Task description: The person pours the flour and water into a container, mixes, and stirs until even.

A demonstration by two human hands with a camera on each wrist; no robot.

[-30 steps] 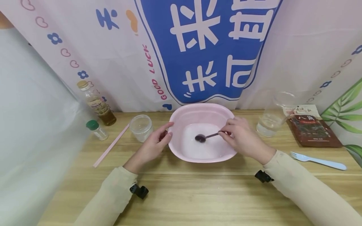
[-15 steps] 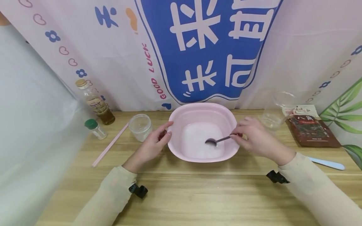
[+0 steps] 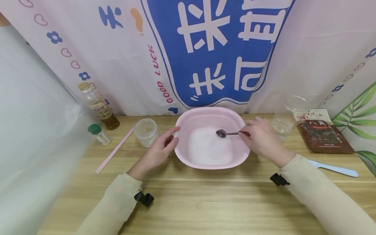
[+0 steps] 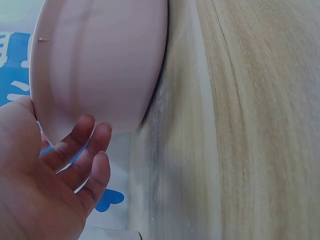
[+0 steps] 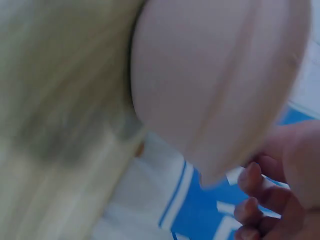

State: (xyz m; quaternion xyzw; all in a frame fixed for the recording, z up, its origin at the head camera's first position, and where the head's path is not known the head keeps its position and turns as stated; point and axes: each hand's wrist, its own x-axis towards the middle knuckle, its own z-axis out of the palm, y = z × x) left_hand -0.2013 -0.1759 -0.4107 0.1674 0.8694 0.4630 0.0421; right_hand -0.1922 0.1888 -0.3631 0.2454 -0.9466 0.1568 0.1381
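Observation:
A pink plastic basin (image 3: 182, 148) stands on the wooden table, its bottom covered with something white and liquid-looking. At its left end my left hand (image 3: 160, 147) holds the rim; in the left wrist view this hand's fingers (image 4: 82, 131) curve below the rim against the outer wall. My right hand (image 3: 262, 141) pinches the handle of a dark spoon (image 3: 221, 133) over the basin's right rim. The spoon's bowl is inside, toward the far right. In the right wrist view the basin's outer wall (image 5: 200, 75) hides the spoon, and the right hand's fingers (image 5: 251, 181) are curled.
Left of the basin stand a clear jar (image 3: 146, 132), an oil bottle (image 3: 101, 109) and a green-capped shaker (image 3: 100, 134), with pink chopsticks (image 3: 114, 150) between. On the right are a clear cup of liquid (image 3: 283, 122), a brown spice packet (image 3: 323, 135) and a blue fork (image 3: 337, 169).
The spoon went from the basin's middle to the near right, then up to the far right, my right hand moving along with it. My left hand stays on the rim.

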